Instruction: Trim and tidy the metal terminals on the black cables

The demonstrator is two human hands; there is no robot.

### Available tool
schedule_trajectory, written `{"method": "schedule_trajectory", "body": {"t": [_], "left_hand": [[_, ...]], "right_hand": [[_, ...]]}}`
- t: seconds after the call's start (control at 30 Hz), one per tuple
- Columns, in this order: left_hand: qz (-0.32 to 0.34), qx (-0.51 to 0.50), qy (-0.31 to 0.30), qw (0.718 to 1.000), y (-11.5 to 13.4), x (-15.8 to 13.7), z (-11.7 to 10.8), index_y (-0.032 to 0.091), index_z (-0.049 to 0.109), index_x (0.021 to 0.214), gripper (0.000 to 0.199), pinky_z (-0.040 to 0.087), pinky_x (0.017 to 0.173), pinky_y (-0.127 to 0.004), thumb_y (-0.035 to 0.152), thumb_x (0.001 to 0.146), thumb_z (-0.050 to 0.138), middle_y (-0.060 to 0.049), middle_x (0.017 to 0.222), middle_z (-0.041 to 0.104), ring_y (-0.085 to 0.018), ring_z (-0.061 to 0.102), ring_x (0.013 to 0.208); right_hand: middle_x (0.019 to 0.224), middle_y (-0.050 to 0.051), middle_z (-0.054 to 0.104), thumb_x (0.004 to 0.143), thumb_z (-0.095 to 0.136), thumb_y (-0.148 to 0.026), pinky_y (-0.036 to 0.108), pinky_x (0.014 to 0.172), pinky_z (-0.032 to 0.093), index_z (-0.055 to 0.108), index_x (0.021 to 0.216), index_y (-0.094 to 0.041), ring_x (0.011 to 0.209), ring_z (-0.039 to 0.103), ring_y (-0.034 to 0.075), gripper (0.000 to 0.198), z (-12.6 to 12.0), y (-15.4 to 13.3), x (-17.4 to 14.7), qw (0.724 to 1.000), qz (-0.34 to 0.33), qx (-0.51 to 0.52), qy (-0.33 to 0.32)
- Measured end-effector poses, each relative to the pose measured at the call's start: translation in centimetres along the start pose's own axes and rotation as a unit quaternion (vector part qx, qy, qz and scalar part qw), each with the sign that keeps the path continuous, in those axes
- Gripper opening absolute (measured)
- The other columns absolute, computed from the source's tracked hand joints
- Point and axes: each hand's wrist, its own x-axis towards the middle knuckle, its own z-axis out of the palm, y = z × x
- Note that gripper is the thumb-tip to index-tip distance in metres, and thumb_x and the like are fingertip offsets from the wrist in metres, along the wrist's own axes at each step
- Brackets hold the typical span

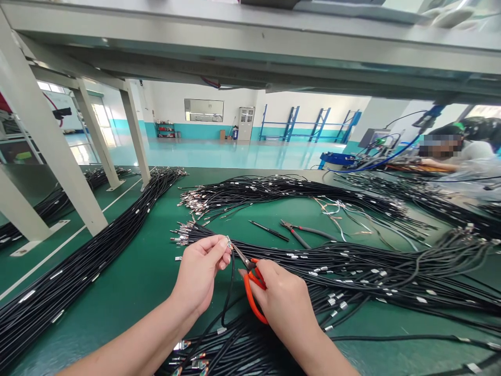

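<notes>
My left hand (203,263) pinches the end of a black cable (230,290) between thumb and fingers, with a small metallic tip showing above the fingertips. From there the cable hangs in a curve toward the table. My right hand (284,290) grips orange-handled scissors (249,292), its fingers through and around the loops. The scissor blades point up and left, close to the cable tip; whether they touch it I cannot tell. Below both hands lies a bundle of black cables (250,344) with white labels and metal ends.
Pliers (301,230) and a black pen (270,231) lie behind the hands on the green table (129,297). More cable bundles (274,190) stretch across the back and left (117,240). A shelf frame (250,31) crosses overhead, its posts at left. A co-worker (469,146) sits at far right.
</notes>
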Motion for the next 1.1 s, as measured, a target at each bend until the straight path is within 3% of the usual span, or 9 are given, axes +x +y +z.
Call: {"method": "schedule_trajectory", "body": {"t": [0.27, 1.1], "left_hand": [[0.0, -0.006, 0.004, 1.0, 0.04, 0.18, -0.18, 0.011, 0.06, 0.064, 0.013, 0.03, 0.048, -0.017, 0.021, 0.073, 0.061, 0.002, 0.053, 0.049, -0.005, 0.038, 0.05], [0.002, -0.006, 0.0, 1.0, -0.05, -0.03, -0.09, 0.011, 0.061, 0.062, 0.015, 0.03, 0.048, -0.018, 0.023, 0.07, 0.064, 0.002, 0.053, 0.049, -0.006, 0.037, 0.05]], "right_hand": [[0.054, 0.0, 0.054, 0.081, 0.047, -0.036, 0.021, 0.045, 0.03, 0.05, 0.066, -0.016, 0.046, 0.049, 0.012, 0.026, -0.5, -0.07, 0.09, 0.999, 0.044, 0.021, 0.0], [0.054, 0.001, 0.053, 0.087, 0.037, -0.033, 0.02, 0.044, 0.029, 0.052, 0.066, -0.016, 0.044, 0.047, 0.011, 0.03, -0.6, 0.01, 0.1, 1.0, -0.004, -0.009, -0.019]]}}
